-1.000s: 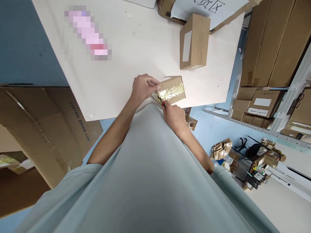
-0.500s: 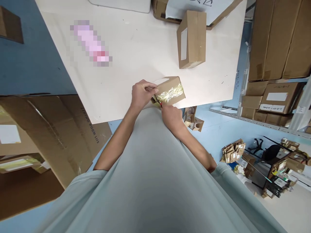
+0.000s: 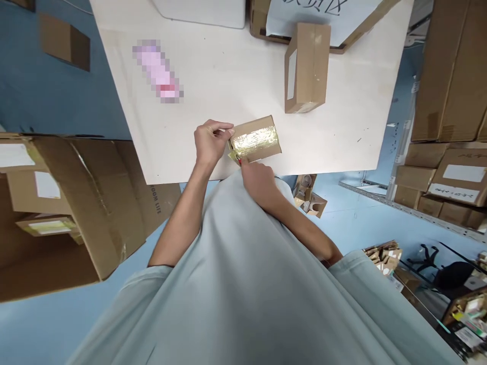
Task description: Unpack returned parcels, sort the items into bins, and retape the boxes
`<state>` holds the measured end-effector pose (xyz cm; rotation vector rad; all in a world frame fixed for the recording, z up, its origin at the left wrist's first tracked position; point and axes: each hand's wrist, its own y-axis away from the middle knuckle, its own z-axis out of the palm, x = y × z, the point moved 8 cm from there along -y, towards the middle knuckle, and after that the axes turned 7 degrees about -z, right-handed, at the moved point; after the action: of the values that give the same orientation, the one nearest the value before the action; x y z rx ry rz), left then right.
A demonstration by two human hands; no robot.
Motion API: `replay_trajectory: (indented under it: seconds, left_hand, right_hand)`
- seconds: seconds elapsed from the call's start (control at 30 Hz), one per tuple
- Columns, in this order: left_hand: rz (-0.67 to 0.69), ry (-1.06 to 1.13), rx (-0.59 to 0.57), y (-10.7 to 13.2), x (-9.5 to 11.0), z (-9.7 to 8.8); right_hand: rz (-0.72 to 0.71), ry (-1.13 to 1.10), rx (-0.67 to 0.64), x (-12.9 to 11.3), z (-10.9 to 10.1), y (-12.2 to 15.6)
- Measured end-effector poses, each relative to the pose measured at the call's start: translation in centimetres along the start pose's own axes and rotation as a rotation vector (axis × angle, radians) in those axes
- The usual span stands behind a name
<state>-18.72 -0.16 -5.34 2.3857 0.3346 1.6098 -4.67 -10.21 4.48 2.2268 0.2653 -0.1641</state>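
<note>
A small cardboard box wrapped in shiny yellowish clear tape lies tilted near the table's front edge. At its left end, my left hand is closed, with thumb and fingertips pinching the box's upper left corner. My right hand is in a fist at the lower left corner, closed on a small red tool that is mostly hidden by the fingers. Loose tape sticks out at that end of the box, between both hands.
A taller cardboard box with a white label stands farther back on the white table. Behind it is a box with a handwritten sheet. A pixelated pink item lies at left. A large open carton stands left of the table.
The small box has turned slightly, showing more of its taped face. Both hands keep to its left end; my left hand has moved slightly up along the edge. The view has shifted.
</note>
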Motion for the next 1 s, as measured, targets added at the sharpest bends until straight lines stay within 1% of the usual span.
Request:
replay_trajectory:
  seconds: [0.1,0.17,0.27,0.33,0.47,0.5,0.57,0.63,0.67,0.77,0.83,0.87,0.93,1.0]
  left_hand:
    - [-0.005,0.001,0.024,0.0,0.1,-0.1]
    - [-0.022,-0.008,0.040,0.4,0.1,-0.2]
    - [-0.052,-0.042,0.047,1.1,0.5,-0.1]
    - [-0.073,-0.069,0.044,1.4,0.7,0.0]
    - [-0.112,-0.103,0.047,1.8,1.4,-0.2]
    - [-0.111,-0.111,0.055,2.0,1.7,-0.2]
    - [-0.080,-0.144,0.084,2.6,2.7,0.1]
    - [-0.008,-0.196,0.096,3.3,4.3,1.3]
    - [0.041,-0.229,0.080,3.6,5.3,2.3]
    - [0.195,-0.326,-0.057,4.4,7.7,6.8]
    - [0.273,-0.371,-0.141,4.7,8.5,9.3]
    - [0.300,-0.382,-0.162,4.7,8.6,10.1]
    - [0.335,-0.384,-0.171,4.5,8.6,10.9]
    - [0.347,-0.369,-0.167,4.3,8.4,10.8]
  right_hand:
    - [-0.094,-0.003,0.046,1.2,0.1,-0.4]
    - [-0.193,0.023,0.059,1.8,0.4,-0.8]
    - [-0.362,0.050,0.095,2.2,0.7,-1.2]
    - [-0.412,0.034,0.116,2.5,0.6,-1.3]
    - [-0.384,-0.077,0.149,4.0,0.0,0.0]
    - [-0.358,-0.119,0.172,4.8,-0.4,0.5]
    - [-0.259,-0.204,0.231,7.4,-1.1,1.4]
    - [-0.133,-0.271,0.289,10.4,-1.5,1.9]
    - [-0.078,-0.291,0.310,11.9,-1.6,2.1]
    - [0.015,-0.310,0.351,14.8,-1.8,2.1]
    - [0.043,-0.304,0.357,15.6,-2.0,2.1]
    - [0.049,-0.303,0.354,15.7,-2.1,2.2]
    - [0.045,-0.304,0.334,15.5,-2.4,2.2]
    - [0.033,-0.305,0.311,14.8,-2.7,2.1]
